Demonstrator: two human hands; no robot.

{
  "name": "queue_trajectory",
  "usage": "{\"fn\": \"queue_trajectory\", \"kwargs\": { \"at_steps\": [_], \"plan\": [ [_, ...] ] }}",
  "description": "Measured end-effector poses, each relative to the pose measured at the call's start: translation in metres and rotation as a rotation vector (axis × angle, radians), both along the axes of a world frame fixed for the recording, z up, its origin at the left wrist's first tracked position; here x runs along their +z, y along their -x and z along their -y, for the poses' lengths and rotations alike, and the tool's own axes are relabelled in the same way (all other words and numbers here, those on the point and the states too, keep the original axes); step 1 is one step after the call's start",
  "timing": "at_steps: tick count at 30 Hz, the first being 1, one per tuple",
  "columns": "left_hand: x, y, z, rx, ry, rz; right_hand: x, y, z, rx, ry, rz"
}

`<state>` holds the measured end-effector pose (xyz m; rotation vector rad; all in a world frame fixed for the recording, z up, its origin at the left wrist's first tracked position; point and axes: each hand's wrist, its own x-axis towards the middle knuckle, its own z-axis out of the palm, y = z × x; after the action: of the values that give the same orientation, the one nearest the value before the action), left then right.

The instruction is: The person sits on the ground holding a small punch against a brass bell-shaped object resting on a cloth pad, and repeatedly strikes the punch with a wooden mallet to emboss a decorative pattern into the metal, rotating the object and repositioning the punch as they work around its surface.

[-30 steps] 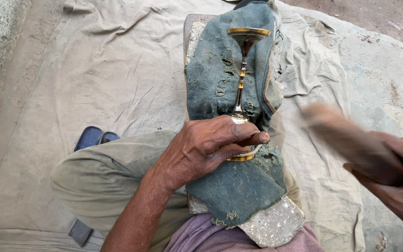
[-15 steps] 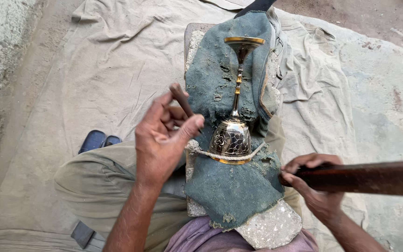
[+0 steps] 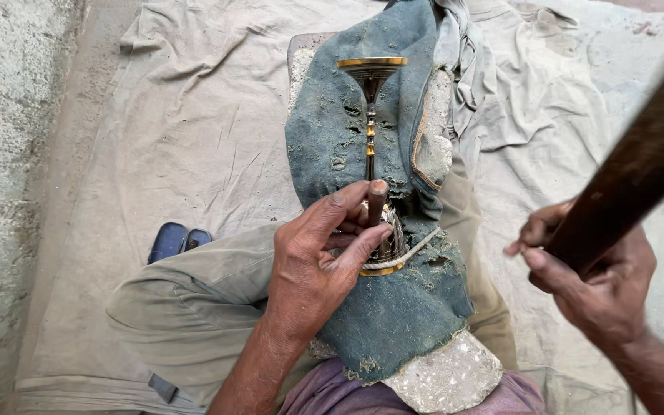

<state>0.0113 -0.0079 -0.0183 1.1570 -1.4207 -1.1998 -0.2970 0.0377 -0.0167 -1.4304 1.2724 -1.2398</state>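
A brass goblet [image 3: 371, 115] lies on its side on a worn blue denim cloth [image 3: 332, 131] draped over a stone block [image 3: 443, 376], its base pointing away from me. My left hand [image 3: 318, 265] pinches a short dark punch [image 3: 376, 201] upright against the goblet's cup. My right hand [image 3: 601, 277] grips a thick brown wooden stick [image 3: 639, 169], raised at the right and apart from the goblet. A cord [image 3: 409, 252] loops around the cup's rim.
A beige sheet [image 3: 178, 131] covers the ground around the block. My bent leg in olive trousers [image 3: 194, 307] lies at the left, with blue footwear [image 3: 174, 240] beside it. Bare gritty ground [image 3: 9, 154] runs along the left edge.
My left hand lifted off the cup, took up the punch and now sets it on the goblet. My right hand swung the wooden stick from level to raised.
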Motion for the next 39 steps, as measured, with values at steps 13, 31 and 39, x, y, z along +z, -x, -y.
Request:
{"fn": "queue_trajectory", "kwargs": {
  "at_steps": [13, 31, 39],
  "plan": [
    [0.018, 0.006, 0.007, -0.045, 0.077, 0.265, 0.050, 0.022, 0.047, 0.024, -0.447, -0.622],
    [0.023, 0.001, 0.017, -0.133, 0.140, 0.377, 0.063, 0.004, 0.067, 0.148, -0.328, -1.203],
    [0.024, -0.001, 0.018, -0.159, 0.126, 0.369, 0.059, -0.001, 0.066, -0.027, -0.177, -0.792]
  ]
}}
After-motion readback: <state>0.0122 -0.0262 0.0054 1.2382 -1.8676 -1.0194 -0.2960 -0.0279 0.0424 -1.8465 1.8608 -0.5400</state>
